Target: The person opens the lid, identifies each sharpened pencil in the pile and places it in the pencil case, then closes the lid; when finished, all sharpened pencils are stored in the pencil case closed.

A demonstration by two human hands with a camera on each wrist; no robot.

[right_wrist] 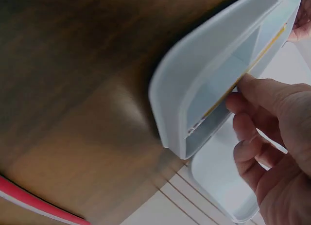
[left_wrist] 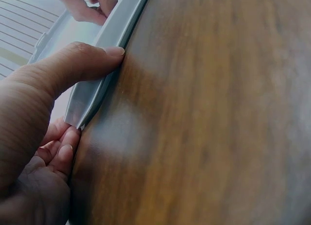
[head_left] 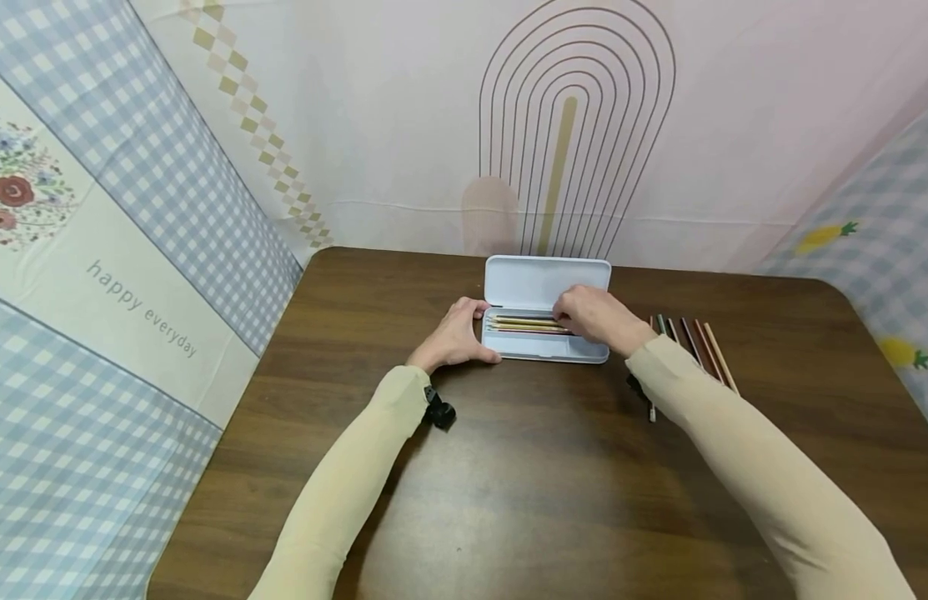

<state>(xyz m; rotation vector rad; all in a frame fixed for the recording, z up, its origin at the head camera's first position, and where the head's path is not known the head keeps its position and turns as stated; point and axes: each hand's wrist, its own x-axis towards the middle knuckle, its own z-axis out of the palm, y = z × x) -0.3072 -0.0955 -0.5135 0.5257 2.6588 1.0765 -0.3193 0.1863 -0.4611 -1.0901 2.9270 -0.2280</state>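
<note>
A white pencil case (head_left: 546,352) lies open at the middle of the brown table (head_left: 509,483), its lid (head_left: 542,282) folded back. Several coloured pencils (head_left: 524,324) lie in its tray. My left hand (head_left: 464,333) grips the case's left end; in the left wrist view the thumb (left_wrist: 82,64) presses the case's rim (left_wrist: 97,84) and the fingers (left_wrist: 60,149) curl under the corner. My right hand (head_left: 576,315) reaches into the right half of the tray, fingers curled. In the right wrist view its fingertips (right_wrist: 252,96) pinch a yellow pencil (right_wrist: 262,47) inside the case (right_wrist: 204,84).
Several loose pencils (head_left: 692,346) lie side by side on the table to the right of the case, behind my right forearm. A red pencil (right_wrist: 34,201) shows at the bottom left of the right wrist view. Printed fabric walls close off the table's back and sides.
</note>
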